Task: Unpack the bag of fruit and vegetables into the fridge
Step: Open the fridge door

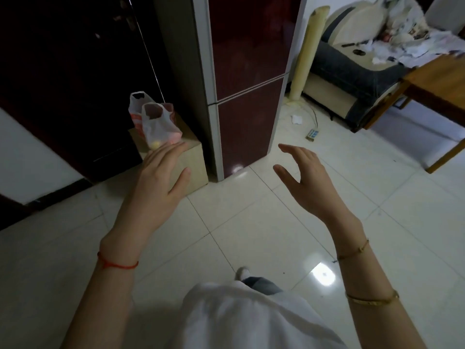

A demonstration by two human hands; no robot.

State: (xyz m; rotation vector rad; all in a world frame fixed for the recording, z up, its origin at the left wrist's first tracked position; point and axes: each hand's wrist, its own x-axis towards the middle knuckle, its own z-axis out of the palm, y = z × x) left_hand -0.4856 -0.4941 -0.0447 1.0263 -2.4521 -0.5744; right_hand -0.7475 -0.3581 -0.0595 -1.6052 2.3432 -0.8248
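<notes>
While both arms are extended forward over the pale tiled floor (251,235), nothing is held in either hand. The left hand (161,177) is shown with its fingers straight and together, thumb spread to the side; its fingertips (180,146) lie just below the bag in the view, and contact with the bag cannot be confirmed. The right hand (304,180) is held edge-on, fingers relaxed and slightly curved, thumb apart, empty, in front of the lower fridge corner.

A translucent white plastic bag (159,124) is seen standing on a light wooden box (190,167), its handles upright and its mouth open. Yellow and pink-red produce (163,143) is visible through the bottom of the bag; the kinds cannot be told. A second white bag with orange print (137,109) is placed directly behind the first, touching it.

The box is set just beside the left side of a two-door fridge (249,71) with dark red glossy fronts and grey edges. Both fridge doors are closed.

A dark door (75,71) is located left of the box. A grey and cream sofa (357,71), covered with papers, and a wooden table (437,81) are located to the right. A red string is worn on the left wrist, and gold bangles on the right forearm.
</notes>
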